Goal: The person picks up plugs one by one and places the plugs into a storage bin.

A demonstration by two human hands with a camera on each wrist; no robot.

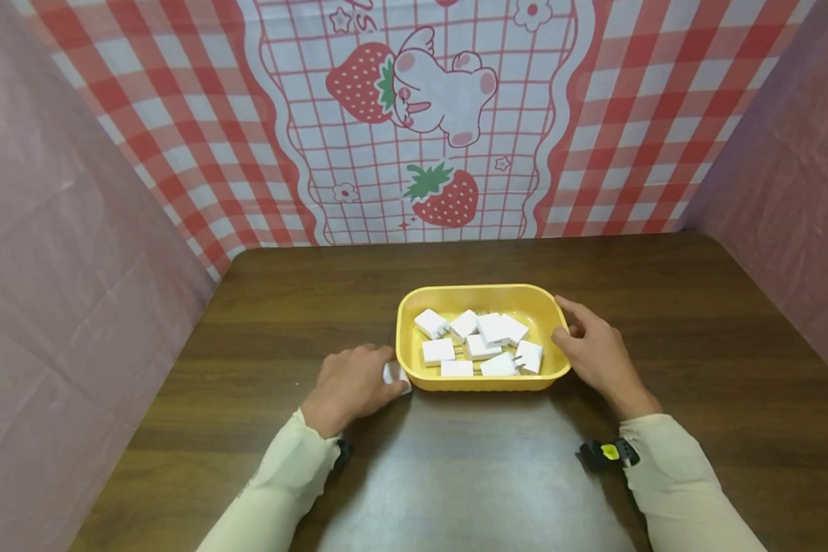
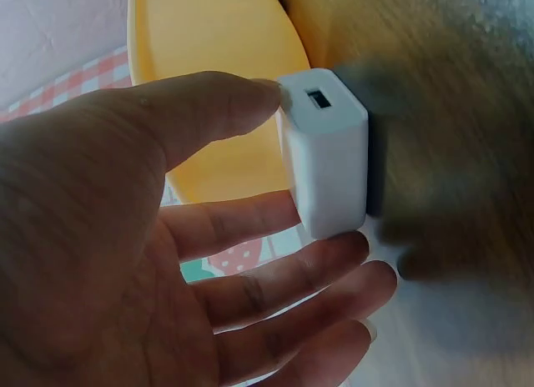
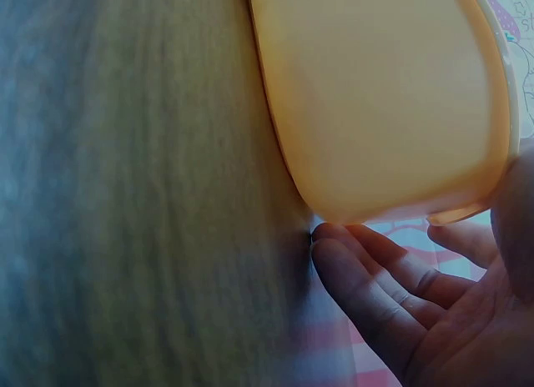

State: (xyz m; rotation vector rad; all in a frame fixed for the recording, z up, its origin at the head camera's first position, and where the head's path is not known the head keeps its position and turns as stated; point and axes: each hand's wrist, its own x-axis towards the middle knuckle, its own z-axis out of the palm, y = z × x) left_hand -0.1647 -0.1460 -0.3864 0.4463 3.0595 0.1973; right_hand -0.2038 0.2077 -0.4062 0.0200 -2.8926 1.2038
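Note:
A yellow plastic basket (image 1: 483, 383) sits on the table with several white plug-in USB chargers (image 1: 458, 369) lying loose inside. Just outside its left end, my left hand (image 1: 355, 383) holds another white USB charger (image 2: 334, 162) between thumb and fingers; its USB port faces up in the left wrist view. Part of that charger is hidden behind the hand in the head view. At the basket's right end, my right hand (image 1: 596, 356) grips the rim, thumb at the edge and fingers against the outer wall (image 3: 384, 112).
The brown wood-grain table (image 1: 303, 291) reaches back to a red-and-white checked cloth (image 1: 448, 115) with strawberry prints. Pinkish sheets (image 1: 62, 291) hang at both sides. A black wrist strap (image 1: 610, 452) is on each forearm.

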